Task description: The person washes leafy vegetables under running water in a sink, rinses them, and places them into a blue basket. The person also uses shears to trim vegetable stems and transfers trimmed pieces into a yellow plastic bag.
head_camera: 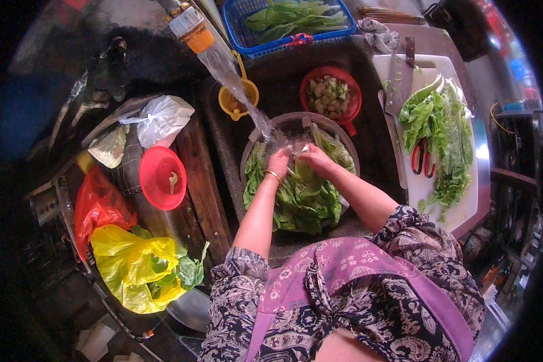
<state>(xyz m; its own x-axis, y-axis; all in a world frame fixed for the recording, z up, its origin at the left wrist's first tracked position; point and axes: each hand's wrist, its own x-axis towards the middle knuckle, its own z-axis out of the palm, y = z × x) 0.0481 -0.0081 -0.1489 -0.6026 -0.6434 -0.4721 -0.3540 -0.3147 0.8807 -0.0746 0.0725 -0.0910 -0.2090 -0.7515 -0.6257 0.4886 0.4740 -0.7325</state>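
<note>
A round basin [298, 118] full of leafy greens [307, 208] stands in the dark sink before me. Water [228, 72] pours from a faucet hose end with an orange fitting [198, 38] into the basin's far left side. My left hand [278, 162], with a gold bangle at the wrist, is at the greens beside the splash. Close by on its right, my right hand [316, 161] pinches a pale stem end of the greens. Both sets of fingers are curled over the vegetable; splashing water partly hides the fingertips.
Behind the basin sit a red strainer of chopped vegetable [329, 95] and a yellow strainer [239, 97]. A blue basket [294, 43] holds greens. Right, a white cutting board [427, 194] bears a cleaver [399, 83], greens and red-handled scissors [423, 158]. Left are a red bowl [156, 181] and plastic bags [126, 267].
</note>
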